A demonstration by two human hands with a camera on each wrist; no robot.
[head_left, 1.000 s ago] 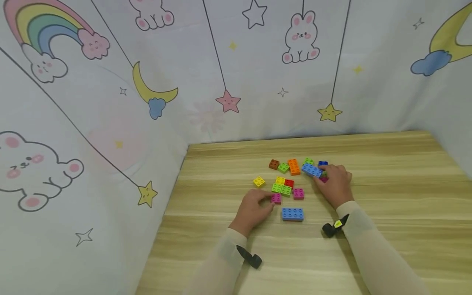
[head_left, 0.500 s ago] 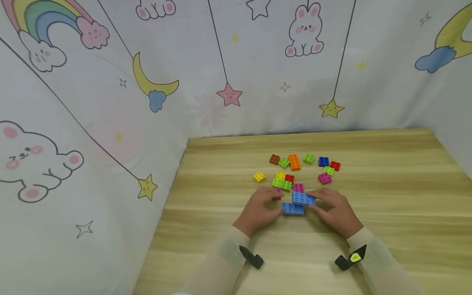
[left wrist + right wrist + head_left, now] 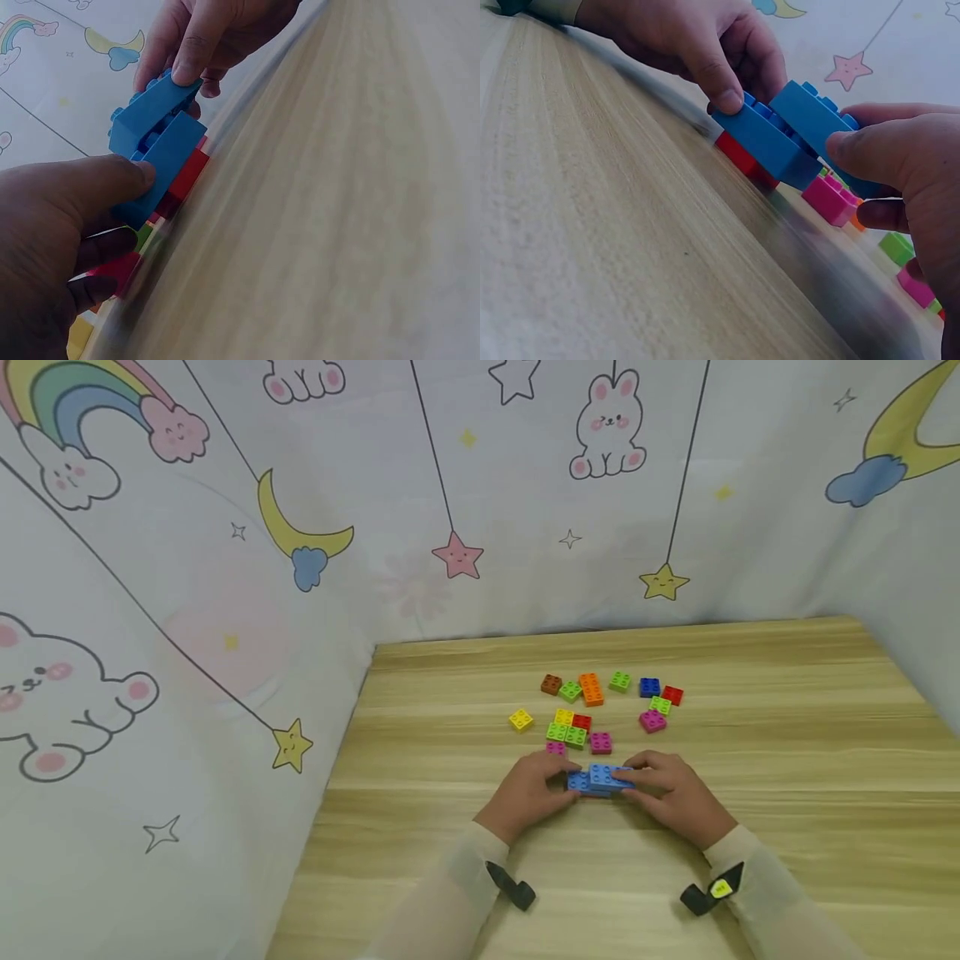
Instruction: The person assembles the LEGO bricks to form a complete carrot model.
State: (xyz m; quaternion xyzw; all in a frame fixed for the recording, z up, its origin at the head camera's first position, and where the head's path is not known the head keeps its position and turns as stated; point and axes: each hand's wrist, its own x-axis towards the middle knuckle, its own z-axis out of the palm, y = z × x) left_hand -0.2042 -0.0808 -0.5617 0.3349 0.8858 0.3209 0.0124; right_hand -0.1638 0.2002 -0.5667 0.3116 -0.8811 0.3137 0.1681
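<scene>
Two light blue bricks with studs are between the hands. The lower blue brick [image 3: 577,782] rests over a red brick [image 3: 746,160], which shows beneath it in both wrist views. My left hand [image 3: 525,789] pinches the lower brick's left end between thumb and fingers. The upper blue brick [image 3: 810,120] overlaps it, offset to the right and slightly tilted, with a gap and studs visible between them in the left wrist view. My right hand [image 3: 678,793] pinches the upper brick at its right part, its thumb on the near side.
Behind the hands lie loose bricks: a yellow one [image 3: 521,720], a magenta one [image 3: 601,742], an orange one [image 3: 591,689], a dark blue one [image 3: 649,687] and several others. A wooden table [image 3: 450,693] carries everything, and a printed white curtain [image 3: 525,485] stands behind it.
My right hand has carried the upper blue brick from the far right group down to the lower blue brick. My left hand has moved right from the magenta brick and now grips the lower one.
</scene>
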